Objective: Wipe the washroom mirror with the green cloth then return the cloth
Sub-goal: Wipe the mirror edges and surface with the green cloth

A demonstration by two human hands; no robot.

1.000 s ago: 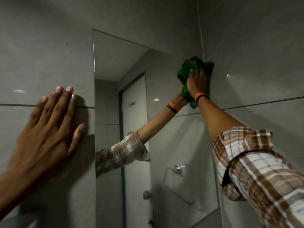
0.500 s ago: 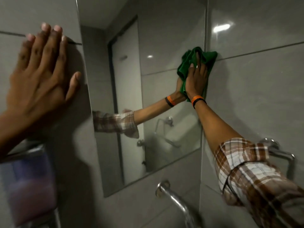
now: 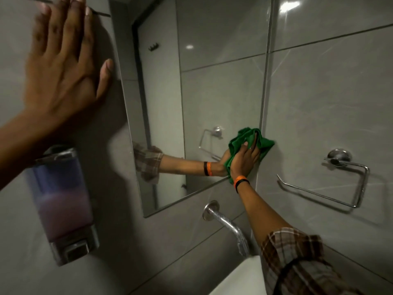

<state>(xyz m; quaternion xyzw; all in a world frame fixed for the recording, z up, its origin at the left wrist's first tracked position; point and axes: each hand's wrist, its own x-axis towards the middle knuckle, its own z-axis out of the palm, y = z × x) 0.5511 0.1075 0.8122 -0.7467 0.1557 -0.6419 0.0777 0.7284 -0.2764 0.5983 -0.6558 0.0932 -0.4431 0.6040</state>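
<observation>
The washroom mirror (image 3: 212, 92) is fixed to the grey tiled wall and reaches into the corner on the right. My right hand (image 3: 244, 158) presses the bunched green cloth (image 3: 263, 143) flat against the mirror's lower right corner, where it meets the side wall. It wears an orange and black wristband, and the mirror reflects the arm and cloth. My left hand (image 3: 63, 69) lies flat with fingers spread on the wall tile left of the mirror, holding nothing.
A soap dispenser (image 3: 63, 201) with purple liquid hangs on the wall below my left hand. A chrome tap spout (image 3: 231, 226) juts out under the mirror above a white basin (image 3: 242, 279). A chrome towel ring (image 3: 340, 179) is mounted on the right wall.
My right hand has swept the green cloth down the mirror's right edge from near the top to the lower corner. The view has tilted downward. My left hand stays on the wall.
</observation>
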